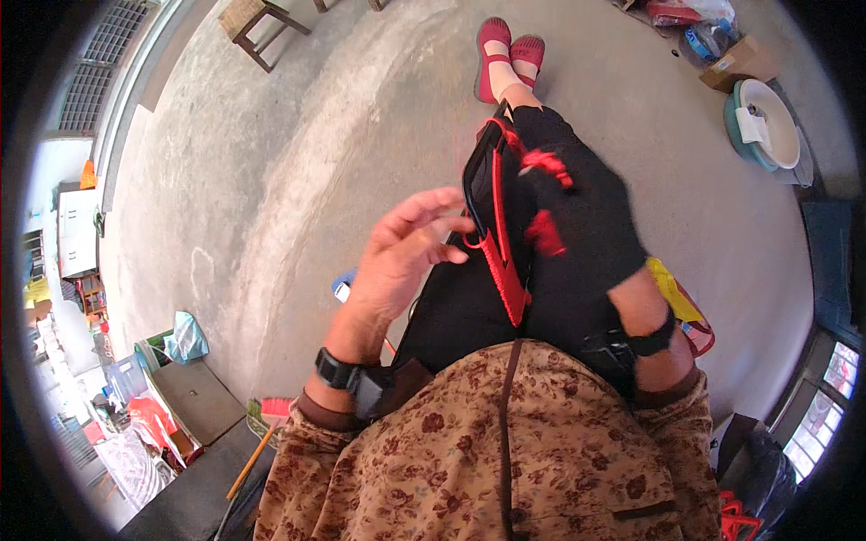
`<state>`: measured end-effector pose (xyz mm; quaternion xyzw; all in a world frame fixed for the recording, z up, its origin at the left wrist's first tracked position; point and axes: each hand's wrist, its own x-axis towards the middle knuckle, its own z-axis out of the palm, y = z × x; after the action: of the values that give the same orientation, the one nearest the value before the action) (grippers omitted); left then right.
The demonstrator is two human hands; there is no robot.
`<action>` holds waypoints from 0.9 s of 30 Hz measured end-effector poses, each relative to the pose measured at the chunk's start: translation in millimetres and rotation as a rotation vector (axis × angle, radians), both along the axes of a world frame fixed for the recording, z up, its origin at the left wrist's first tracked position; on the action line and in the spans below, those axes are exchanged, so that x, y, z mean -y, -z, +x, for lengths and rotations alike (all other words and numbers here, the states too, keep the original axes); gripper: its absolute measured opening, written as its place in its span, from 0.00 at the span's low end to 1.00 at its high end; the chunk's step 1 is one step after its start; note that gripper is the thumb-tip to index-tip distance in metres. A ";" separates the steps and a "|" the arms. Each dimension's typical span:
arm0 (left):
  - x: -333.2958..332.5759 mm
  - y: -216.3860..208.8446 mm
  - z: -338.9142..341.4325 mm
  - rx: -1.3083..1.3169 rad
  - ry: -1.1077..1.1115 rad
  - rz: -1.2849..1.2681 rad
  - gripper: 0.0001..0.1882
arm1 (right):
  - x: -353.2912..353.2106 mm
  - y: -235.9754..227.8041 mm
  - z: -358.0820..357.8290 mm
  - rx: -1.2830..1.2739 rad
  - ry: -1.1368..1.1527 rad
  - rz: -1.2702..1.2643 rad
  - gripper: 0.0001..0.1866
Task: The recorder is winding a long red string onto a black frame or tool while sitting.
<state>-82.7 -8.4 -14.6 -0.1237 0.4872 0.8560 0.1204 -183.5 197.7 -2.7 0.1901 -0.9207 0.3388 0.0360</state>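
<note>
A black glove (591, 225) with red patches is covering the right hand, which is showing at about one o'clock from the picture's centre. Beside it a black frame (494, 225) edged with a red woven strip is lying over black trousers (469, 307). Red shoes (507, 52) with white socks are showing at twelve o'clock. A tan blouse (505, 451) is carrying a dark red flower pattern at six o'clock. Black wristbands (338, 370) are circling both wrists. A teal basin (762, 126) with a cream inside is sitting at two o'clock on grey concrete floor (298, 162).
</note>
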 end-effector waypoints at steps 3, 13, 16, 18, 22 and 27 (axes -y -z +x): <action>-12.8 21.4 0.7 0.046 0.021 -0.039 0.17 | 20.7 1.9 17.6 0.295 -0.130 -0.353 0.13; 40.5 -14.7 12.6 0.175 -0.287 0.204 0.18 | -12.6 -11.3 13.4 0.187 -0.167 -0.441 0.21; 47.7 -60.7 42.1 -0.109 -0.319 0.219 0.16 | -1.3 -17.7 20.2 -0.101 -0.159 -0.283 0.23; 38.0 -89.1 61.9 -0.319 -0.274 0.297 0.10 | 9.5 -28.1 24.2 -0.226 -0.273 -0.140 0.23; 50.6 -125.6 65.7 -0.550 -0.197 0.239 0.17 | 29.3 -45.1 39.2 -0.115 -0.788 0.109 0.14; 68.8 -79.4 54.4 -0.188 -0.464 -0.554 0.14 | -11.8 -55.0 64.8 0.304 -0.853 -0.350 0.09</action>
<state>-28.3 -77.2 64.8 -0.1797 0.6685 0.7037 -0.1601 -118.7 209.5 52.3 0.4902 -0.6847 0.4969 -0.2097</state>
